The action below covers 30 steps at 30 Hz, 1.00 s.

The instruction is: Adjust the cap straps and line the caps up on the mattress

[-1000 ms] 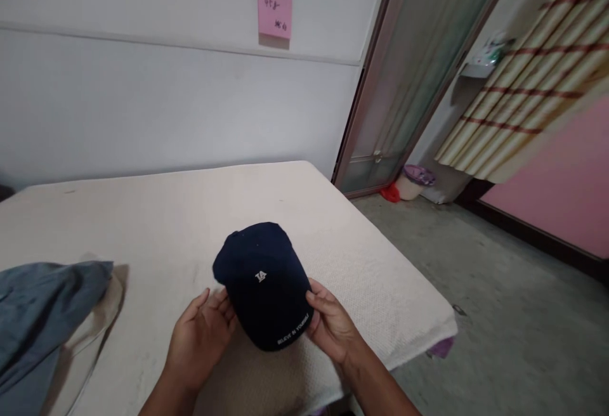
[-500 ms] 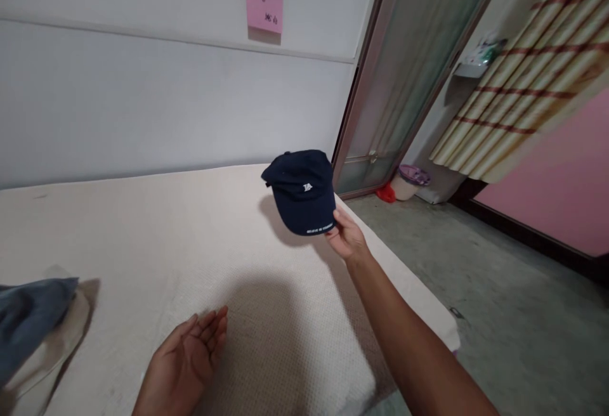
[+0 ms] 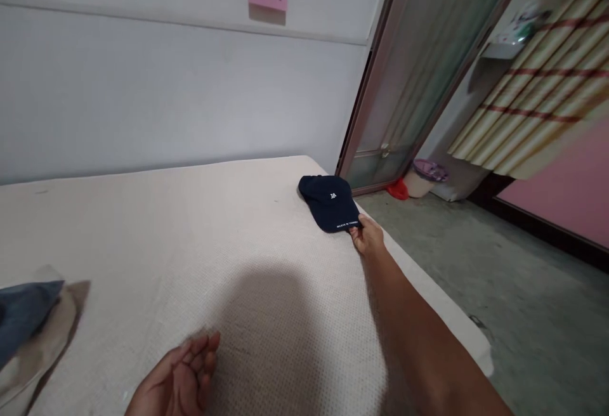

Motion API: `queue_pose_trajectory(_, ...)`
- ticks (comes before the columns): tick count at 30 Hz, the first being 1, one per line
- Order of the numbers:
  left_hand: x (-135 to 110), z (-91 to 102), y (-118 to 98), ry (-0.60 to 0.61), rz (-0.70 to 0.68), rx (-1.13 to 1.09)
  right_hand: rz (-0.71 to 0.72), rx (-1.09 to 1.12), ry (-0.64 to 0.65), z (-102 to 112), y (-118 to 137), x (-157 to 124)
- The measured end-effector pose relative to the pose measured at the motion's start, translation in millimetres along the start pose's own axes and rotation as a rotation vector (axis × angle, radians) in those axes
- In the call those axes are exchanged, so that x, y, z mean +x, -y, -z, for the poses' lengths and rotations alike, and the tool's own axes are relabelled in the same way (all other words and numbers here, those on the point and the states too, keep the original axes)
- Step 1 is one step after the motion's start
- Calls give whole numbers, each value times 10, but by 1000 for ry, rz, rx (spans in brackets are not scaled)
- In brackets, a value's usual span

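Currently, the navy baseball cap (image 3: 328, 203) is at the far right corner of the bed (image 3: 190, 232), its crown toward the wall (image 3: 181, 99) and its brim toward the person. Status, by judgement: positioning nearly complete; the cap appears laid down, though contact under the brim is hidden. Letting go is not yet done: the right hand (image 3: 369, 235) has its fingers closed narrowly on the brim's near right edge. The left hand (image 3: 176, 378) holds nothing, palm up over the near part of the bed, fingers loosely curled.

Materials: cap fabric is dark and matte; crown softly rounded, brim curved, with 1 small white emblem in front and 1 line of white lettering along the brim edge. Bed cover is pale, with a fine dimpled weave and 1 rounded far corner. At far left, well apart from the cap, a limp blue-grey cloth (image 3: 28, 311) rests over a beige fabric piece (image 3: 47, 352); both are cut off by the frame, so their full shapes cannot be told.
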<state>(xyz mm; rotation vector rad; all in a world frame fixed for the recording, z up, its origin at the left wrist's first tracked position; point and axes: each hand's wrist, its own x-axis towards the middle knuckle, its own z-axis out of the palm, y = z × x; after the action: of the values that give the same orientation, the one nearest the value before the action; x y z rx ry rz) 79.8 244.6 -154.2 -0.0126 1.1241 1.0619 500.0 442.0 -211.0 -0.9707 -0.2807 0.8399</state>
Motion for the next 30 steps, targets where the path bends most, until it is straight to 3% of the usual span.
queue_pose_trajectory(10, -139, 38, 8, -51, -53, -30, 128, -5, -42, 11, 5, -274)
queue_pose_trajectory(20, -184, 164, -49, -67, -27, -104, 316, -215, -182, -56, -100, -406)
queue_pose_trajectory(30, -213, 275, -143, -18, -47, -142, 339, -570, -184, -91, -131, -467)
